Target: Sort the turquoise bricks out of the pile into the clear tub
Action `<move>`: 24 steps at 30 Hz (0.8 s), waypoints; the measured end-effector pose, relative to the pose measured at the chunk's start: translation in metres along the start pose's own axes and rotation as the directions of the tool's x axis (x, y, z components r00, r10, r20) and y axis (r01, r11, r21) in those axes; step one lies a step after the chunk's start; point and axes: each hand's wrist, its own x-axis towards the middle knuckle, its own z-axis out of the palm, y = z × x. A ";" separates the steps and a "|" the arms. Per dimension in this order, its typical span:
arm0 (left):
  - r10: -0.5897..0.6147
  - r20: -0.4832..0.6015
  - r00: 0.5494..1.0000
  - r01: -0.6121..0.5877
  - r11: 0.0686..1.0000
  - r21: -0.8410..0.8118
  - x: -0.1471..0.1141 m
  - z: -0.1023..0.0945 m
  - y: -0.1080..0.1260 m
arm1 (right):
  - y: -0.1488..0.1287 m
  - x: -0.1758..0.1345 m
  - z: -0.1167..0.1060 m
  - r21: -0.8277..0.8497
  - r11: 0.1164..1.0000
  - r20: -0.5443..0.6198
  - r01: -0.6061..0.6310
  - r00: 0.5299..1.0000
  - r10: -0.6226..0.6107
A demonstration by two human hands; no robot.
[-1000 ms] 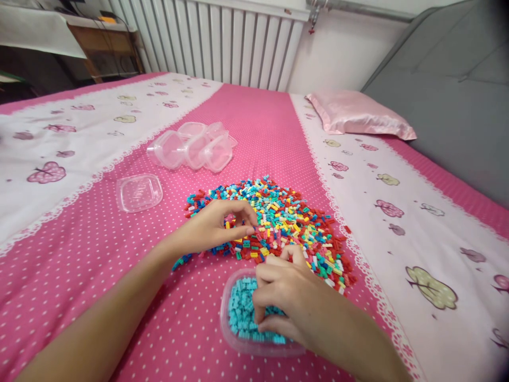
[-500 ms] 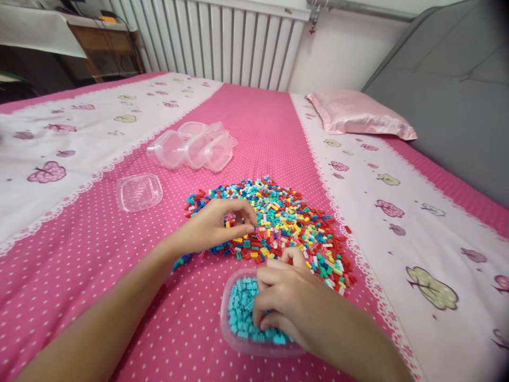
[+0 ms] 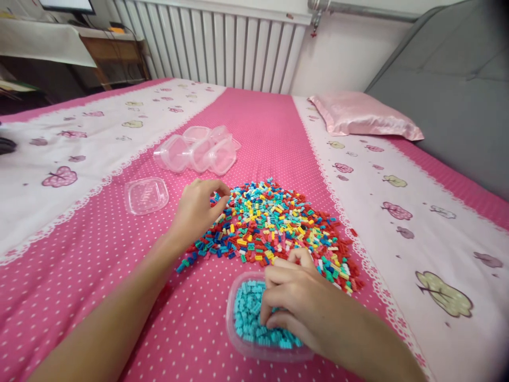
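Now the left hand [image 3: 196,209] has shifted left on the bricks [image 3: 274,225].

Bare sheet [image 3: 99,249] left of brick pile [image 3: 274,223]; lid [image 3: 146,195], empty tubs [image 3: 199,151] block far-left.

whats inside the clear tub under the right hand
The clear tub holds light blue bricks only. The right hand covers its right half, so what lies there is hidden.

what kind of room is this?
Most likely a bedroom: the hands work on a bed with a pink dotted sheet, a pink pillow lies by a grey padded headboard, and a white radiator lines the wall.
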 end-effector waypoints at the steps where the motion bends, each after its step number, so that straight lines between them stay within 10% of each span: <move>1: -0.004 0.001 1.000 0.004 0.998 0.060 0.001 0.000 -0.004 | 0.001 0.000 0.000 0.001 1.000 -0.022 0.006 1.000 -0.006; 6: 0.044 0.153 0.987 -0.076 0.974 0.214 -0.003 0.005 -0.012 | 0.000 0.004 -0.009 0.050 0.997 -0.183 0.066 0.981 -0.056; 11: 0.169 0.274 0.947 -0.231 0.950 0.211 -0.009 0.018 -0.004 | 0.001 0.007 -0.020 0.092 0.993 -0.556 0.069 0.831 -0.007; 24: 0.260 0.242 0.935 -0.319 0.914 0.249 -0.006 0.037 -0.001 | 0.004 0.014 -0.015 0.010 0.997 -0.681 0.083 0.730 -0.054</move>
